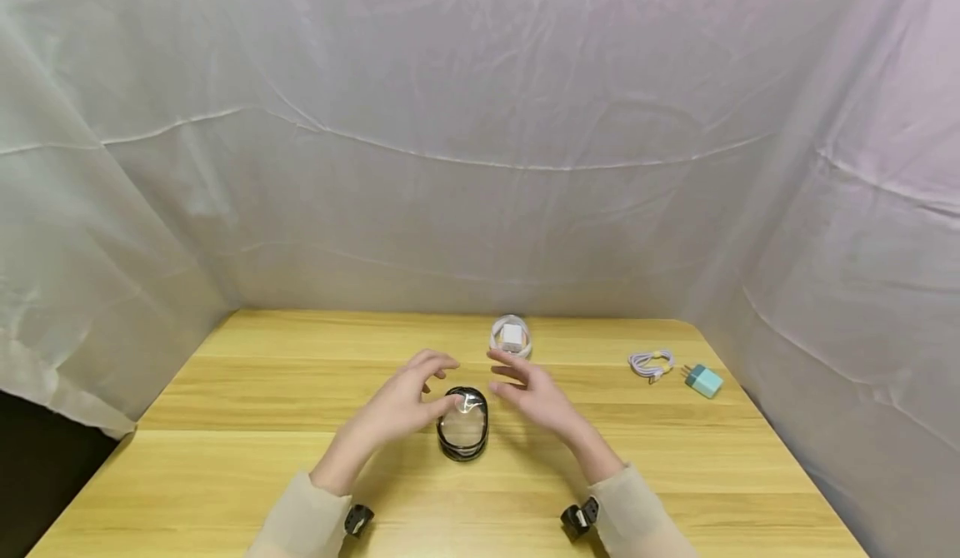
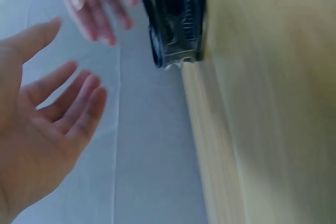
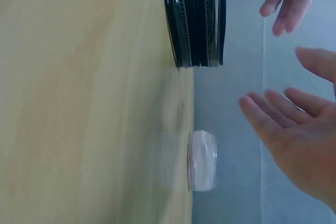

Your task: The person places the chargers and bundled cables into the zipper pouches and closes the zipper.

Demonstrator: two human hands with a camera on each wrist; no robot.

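Observation:
A small oval zip case [image 1: 462, 431] with black edging and a see-through top sits on the table. My left hand [image 1: 393, 406] hovers at its left with relaxed fingers, and the thumb overlaps the case's upper edge in the head view. On the other side, my right hand [image 1: 546, 400] is held above the table, fingers loosely spread and nothing in them. Both wrist views show the black zipped side of the case [image 2: 176, 17] apart from the hands. Just beyond the right fingertips lies a white charger [image 1: 512, 337] within a coiled white cable [image 1: 497, 329].
Toward the right of the wooden table [image 1: 225, 475] lie a coiled lilac cable [image 1: 640, 363] with a yellow tie and a teal plug adapter [image 1: 703, 381] with its prongs out. Pale cloth [image 1: 480, 225] hangs behind the table and along both sides.

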